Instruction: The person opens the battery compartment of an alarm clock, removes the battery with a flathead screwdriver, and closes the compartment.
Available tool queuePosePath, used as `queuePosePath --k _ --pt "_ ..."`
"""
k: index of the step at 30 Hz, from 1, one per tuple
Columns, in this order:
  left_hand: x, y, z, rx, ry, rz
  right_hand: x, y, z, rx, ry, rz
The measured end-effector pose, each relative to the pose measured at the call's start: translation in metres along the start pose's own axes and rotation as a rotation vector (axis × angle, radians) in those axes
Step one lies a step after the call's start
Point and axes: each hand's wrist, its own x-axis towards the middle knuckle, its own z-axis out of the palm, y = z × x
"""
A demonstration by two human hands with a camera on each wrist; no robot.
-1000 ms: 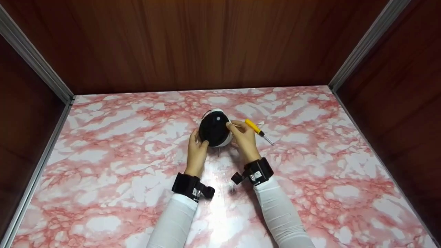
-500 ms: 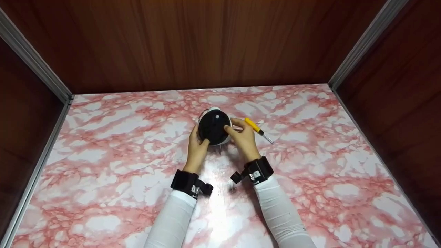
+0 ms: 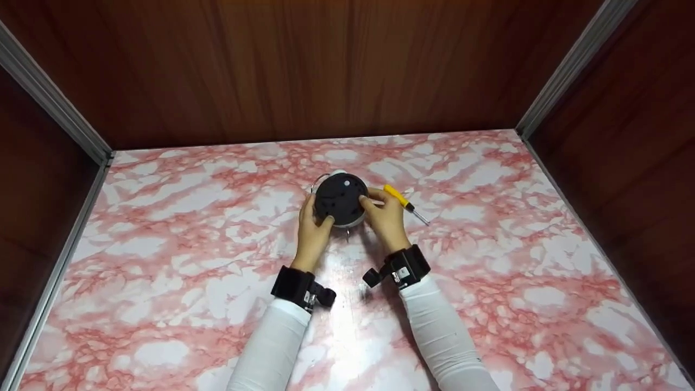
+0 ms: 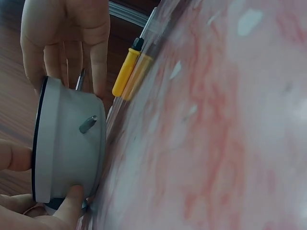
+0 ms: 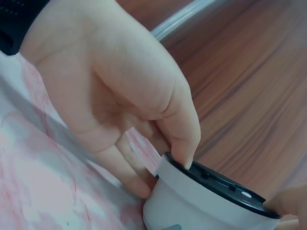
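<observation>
Both hands hold a round white alarm clock (image 3: pixel 337 203) just above the table, its flat black back turned up toward the head camera. My left hand (image 3: pixel 312 239) grips the left rim, thumb over the back's lower edge. On the opposite side my right hand (image 3: pixel 388 220) grips the rim with its thumb on the black back, as the right wrist view of the clock (image 5: pixel 201 206) also shows. Two short metal feet (image 4: pixel 88 124) stick out from the white case in the left wrist view. The clock's front is hidden.
A screwdriver (image 3: pixel 398 196) with a yellow handle lies just right of my right hand, its shaft pointing down and right. The table (image 3: pixel 163 260) has a pink marbled top. Brown wood-grain panels (image 3: pixel 304 70) stand behind it and at both sides.
The clock has tilted in my hands, so its black back faces the head camera more squarely and its holes show. Both hands keep their grip. The screwdriver stays where it lay.
</observation>
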Motion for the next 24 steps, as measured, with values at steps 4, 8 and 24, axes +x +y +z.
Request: queuePosePath --k 4,8,24 --pt "0.002 0.000 0.000 0.053 -0.020 0.023 0.002 0.002 0.000 -0.041 0.017 0.024" --pt "0.004 0.001 0.000 0.102 -0.030 0.032 0.003 0.003 0.000 -0.068 0.017 0.026" --pt "0.008 0.007 0.000 0.238 -0.066 0.070 0.008 0.011 -0.003 -0.139 -0.010 0.032"
